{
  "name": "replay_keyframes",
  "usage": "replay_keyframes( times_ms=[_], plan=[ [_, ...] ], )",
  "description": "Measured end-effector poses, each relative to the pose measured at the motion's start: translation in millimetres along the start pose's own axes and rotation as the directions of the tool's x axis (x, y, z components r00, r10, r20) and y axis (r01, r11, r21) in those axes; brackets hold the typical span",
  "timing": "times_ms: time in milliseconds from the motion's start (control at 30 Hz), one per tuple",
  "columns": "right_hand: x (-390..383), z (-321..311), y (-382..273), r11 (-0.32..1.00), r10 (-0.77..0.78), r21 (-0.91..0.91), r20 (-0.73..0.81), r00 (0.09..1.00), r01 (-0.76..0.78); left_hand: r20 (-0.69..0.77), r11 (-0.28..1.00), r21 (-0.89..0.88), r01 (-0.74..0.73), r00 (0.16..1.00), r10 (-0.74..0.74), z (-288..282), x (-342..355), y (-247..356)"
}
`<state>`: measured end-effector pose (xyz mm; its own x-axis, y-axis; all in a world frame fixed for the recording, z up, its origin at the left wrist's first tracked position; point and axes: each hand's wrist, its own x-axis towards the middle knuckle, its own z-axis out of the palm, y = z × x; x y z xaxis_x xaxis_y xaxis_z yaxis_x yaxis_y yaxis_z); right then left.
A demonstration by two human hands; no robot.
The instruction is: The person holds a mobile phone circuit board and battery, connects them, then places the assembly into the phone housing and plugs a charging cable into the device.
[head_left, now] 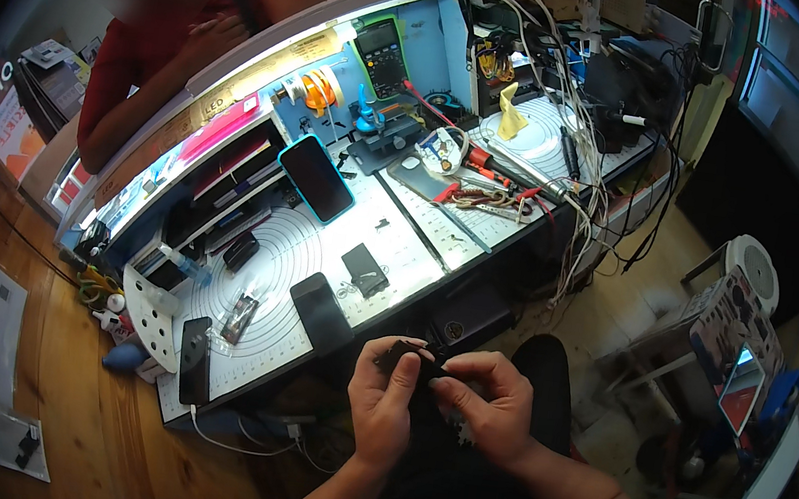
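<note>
Your left hand [382, 399] grasps a dark object [393, 357]; your right hand [493, 401] pinches its side; the white mat's [412, 263] near edge lies beyond, apart.

Two bare hands at lower centre: one left hand [380, 393] and one right hand [490, 408], with one dark object [393, 354] between them. Three phones with dark screens: one turquoise-edged phone [316, 178] left of centre, one black phone [320, 313] below it, one cabled phone [195, 361] at lower left. One multimeter [379, 53] and one orange spool [319, 91] at upper centre. Cables [580, 223] at upper right: too tangled to count.
</note>
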<state>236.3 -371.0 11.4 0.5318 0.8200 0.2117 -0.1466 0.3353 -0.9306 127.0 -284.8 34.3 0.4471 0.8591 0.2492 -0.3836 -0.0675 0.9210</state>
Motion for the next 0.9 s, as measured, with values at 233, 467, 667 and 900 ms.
replay_keyframes(
  times_ms=[233, 467, 667, 900],
  plan=[
    [28, -20, -34, 0.704, -0.592, -0.335, 0.209, 0.778, 0.626, 0.195, 0.986, -0.053, -0.157, 0.967, 0.164, -5, 1, 11],
    [26, -18, -44, 0.575, -0.700, -0.340, 0.267, 0.662, 0.745, 0.300, 0.954, -0.047, -0.295, 0.907, 0.295, -4, 3, 14],
    [26, -16, -44, 0.532, -0.718, -0.365, 0.283, 0.636, 0.764, 0.289, 0.957, -0.072, -0.280, 0.913, 0.288, -3, 0, 17],
    [28, -14, -42, 0.451, -0.749, -0.403, 0.315, 0.583, 0.796, 0.289, 0.973, -0.011, -0.230, 0.931, 0.224, -6, -3, 20]
  ],
)
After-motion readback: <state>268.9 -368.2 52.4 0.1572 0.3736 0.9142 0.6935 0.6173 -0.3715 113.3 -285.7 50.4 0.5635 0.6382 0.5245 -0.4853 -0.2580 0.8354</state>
